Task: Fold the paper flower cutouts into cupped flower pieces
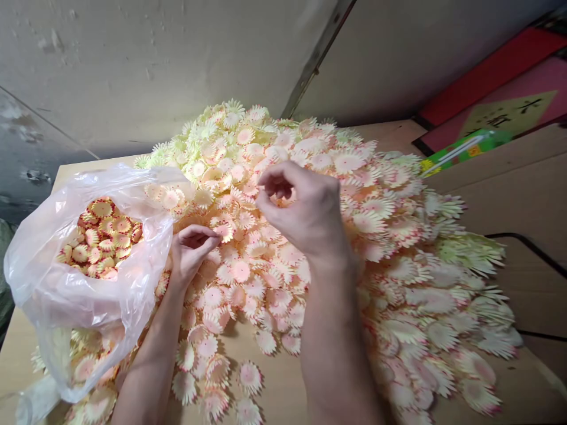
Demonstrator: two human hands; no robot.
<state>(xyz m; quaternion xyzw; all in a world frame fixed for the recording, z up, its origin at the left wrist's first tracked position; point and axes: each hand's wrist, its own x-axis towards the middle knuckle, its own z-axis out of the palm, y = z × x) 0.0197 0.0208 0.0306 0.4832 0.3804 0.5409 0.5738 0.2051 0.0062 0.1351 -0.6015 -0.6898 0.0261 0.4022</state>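
A big heap of pale pink and cream paper flower pieces (pixel 390 236) covers a wooden table (pixel 283 389). My right hand (pixel 305 206) hovers over the middle of the heap, fingers curled in a pinch; what it pinches is too small to make out. Lower and to the left, my left hand (pixel 190 248) rests on the heap beside a clear plastic bag (pixel 66 295), its fingertips pinching the edge of a small flower piece (pixel 224 231). The bag stands open and holds several smaller flower pieces with red-brown rims (pixel 100 236).
A grey wall (pixel 155 59) rises just behind the table. At the far right lie a green box (pixel 465 147) and red boards (pixel 500 100). Loose flower pieces (pixel 248 378) are scattered near the table's front edge.
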